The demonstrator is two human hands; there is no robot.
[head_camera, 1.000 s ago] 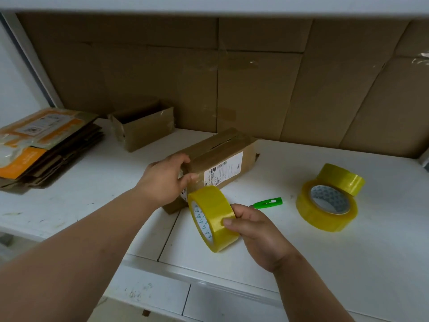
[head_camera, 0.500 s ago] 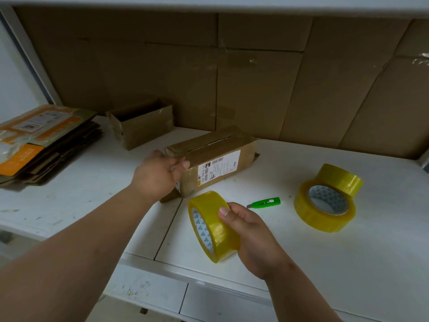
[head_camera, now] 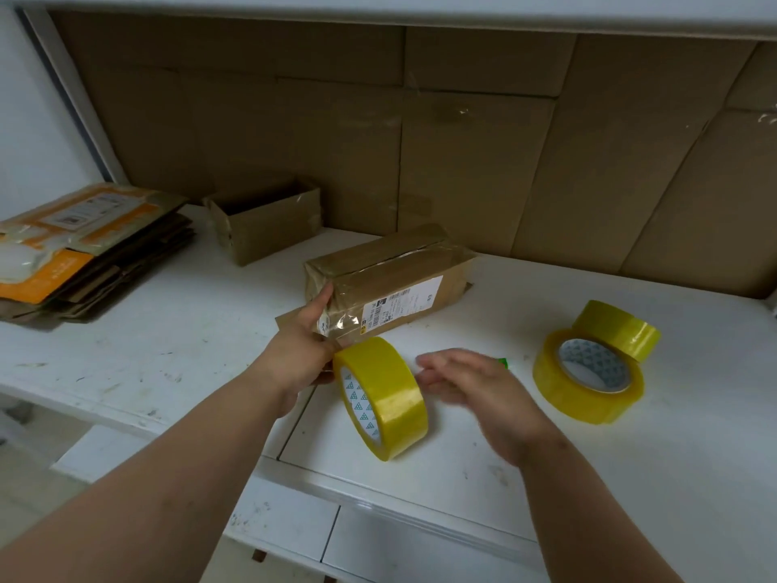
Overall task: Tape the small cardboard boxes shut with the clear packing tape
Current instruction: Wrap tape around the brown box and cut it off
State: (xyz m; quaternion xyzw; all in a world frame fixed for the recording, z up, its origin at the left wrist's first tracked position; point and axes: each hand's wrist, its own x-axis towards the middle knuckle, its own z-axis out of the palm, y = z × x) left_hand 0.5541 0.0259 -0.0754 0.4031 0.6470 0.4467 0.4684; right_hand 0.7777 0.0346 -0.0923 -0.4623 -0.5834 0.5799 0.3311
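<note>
Nearest me, low in the centre of the frame, the tape roll (head_camera: pixel 380 397) stands on its edge on the white worktop (head_camera: pixel 483 464). My right hand (head_camera: pixel 475 393) hovers just right of it, blurred, its fingers (head_camera: pixel 429 363) loosely spread and holding nothing. My left hand (head_camera: pixel 300 351) is at the left of the roll, thumb and fingers reaching up to the near end of the closed box (head_camera: pixel 389 281); I cannot tell whether it truly grips the box or the roll, or only rests against them.

The roll looks light and stiff, its glossy film slick on the outside and sticky beneath, so I judge it best taken across the width, with the thumb through the core. The box sits at centre frame, long and brown, with a white label and shiny tape already over its near end. It looks light, and its thin walls would dent if squeezed; I would steady it by the end or flat on the top.

Further right lie two spare rolls (head_camera: pixel 588 376), one leaning on the other. At upper left stands an open box (head_camera: pixel 269 223), beside a pile of flattened cartons (head_camera: pixel 84 246)
</note>
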